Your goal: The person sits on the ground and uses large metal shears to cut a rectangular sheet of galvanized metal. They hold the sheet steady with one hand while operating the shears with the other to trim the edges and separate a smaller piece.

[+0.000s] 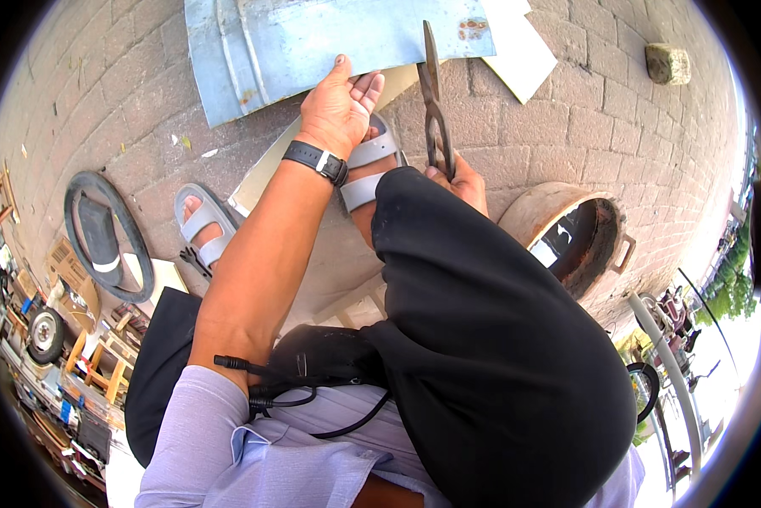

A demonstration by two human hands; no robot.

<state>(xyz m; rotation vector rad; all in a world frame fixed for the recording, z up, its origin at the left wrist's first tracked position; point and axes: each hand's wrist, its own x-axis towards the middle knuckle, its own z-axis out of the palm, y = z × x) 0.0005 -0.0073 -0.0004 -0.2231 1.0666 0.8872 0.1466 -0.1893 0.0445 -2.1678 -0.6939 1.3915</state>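
Note:
A light blue metal sheet [338,38] with raised ribs and rust spots lies ahead of me. My left hand [344,106], palm turned up, is at its near edge, thumb over the sheet and fingers loosely curled by the rim. Long dark tin snips [432,93] stand to the right of that hand, one blade lying over the sheet's edge. Around their handles my right hand [465,182] is closed, partly hidden behind my raised knee. Whether the blades are biting into the metal I cannot tell.
White flat pieces [524,63] lie under the sheet's right end. A rusty round metal drum [558,224] with a handle sits at right, and a stone block [667,64] farther off. A black rubber ring [110,237] and wooden clutter are at left. My sandalled feet rest on brick paving.

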